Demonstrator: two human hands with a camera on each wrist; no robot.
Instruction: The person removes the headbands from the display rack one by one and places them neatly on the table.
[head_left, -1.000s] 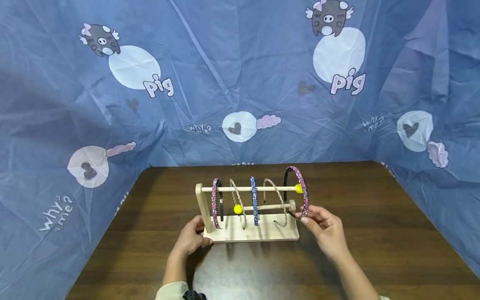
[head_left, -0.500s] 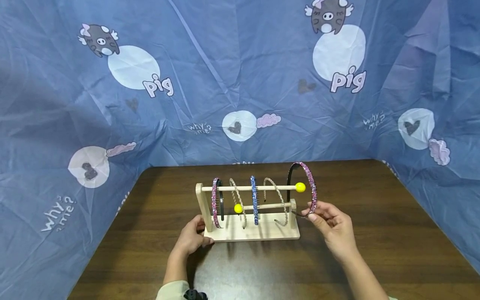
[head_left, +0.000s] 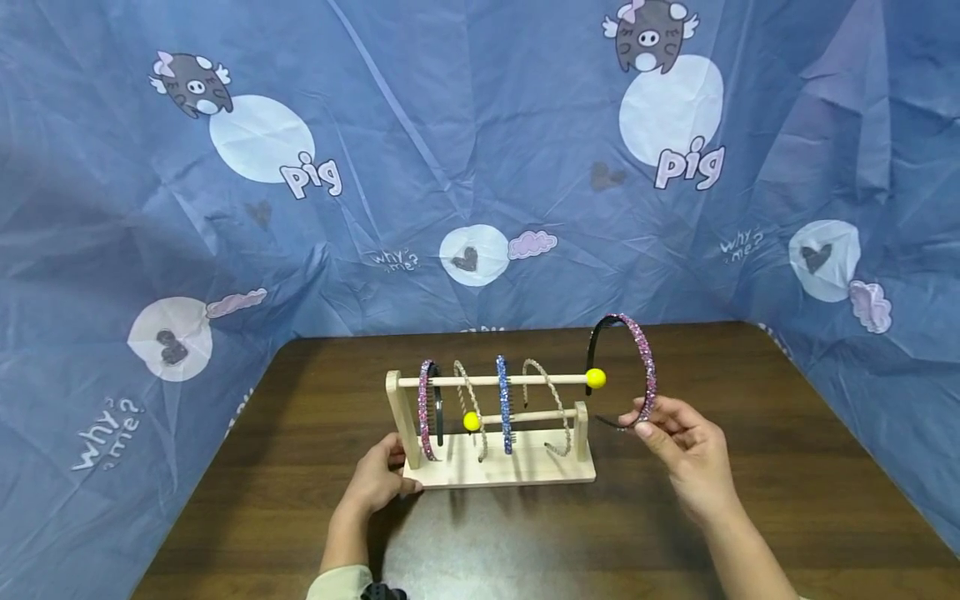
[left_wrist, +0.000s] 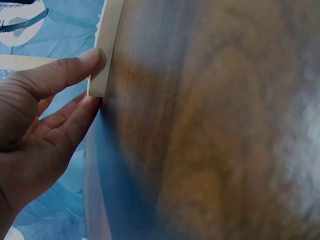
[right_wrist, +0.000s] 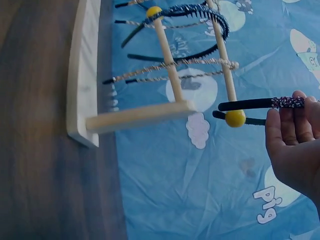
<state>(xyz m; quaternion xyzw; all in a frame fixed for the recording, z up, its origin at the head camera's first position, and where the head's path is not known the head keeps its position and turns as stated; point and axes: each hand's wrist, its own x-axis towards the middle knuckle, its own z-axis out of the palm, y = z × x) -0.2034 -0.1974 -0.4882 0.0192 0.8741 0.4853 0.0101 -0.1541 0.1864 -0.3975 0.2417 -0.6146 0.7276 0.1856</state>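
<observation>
My right hand [head_left: 693, 462] pinches a pink glittery headband [head_left: 647, 362] between thumb and fingers, to the right of a wooden headband stand [head_left: 487, 477]. In the right wrist view, the headband's black ends [right_wrist: 245, 104] are close to the yellow ball [right_wrist: 235, 118] that caps the upper rod. With thumb and fingers, my left hand [head_left: 372, 477] grips the left end of the stand's base [left_wrist: 106, 55]. Hanging on the rods are another pink headband [head_left: 423, 408], a blue one [head_left: 503, 404] and two beige braided ones [head_left: 560, 408].
The stand rests on a dark brown wooden table [head_left: 480, 550]. A second yellow ball [head_left: 472, 421] caps the left end of the lower rod. Blue cloth [head_left: 375, 167] printed with pigs and hearts surrounds the table's back and sides.
My right hand has moved the pink headband rightward and slightly up, from around the upper rod's yellow ball to mostly past it. My left hand has stayed on the base.
</observation>
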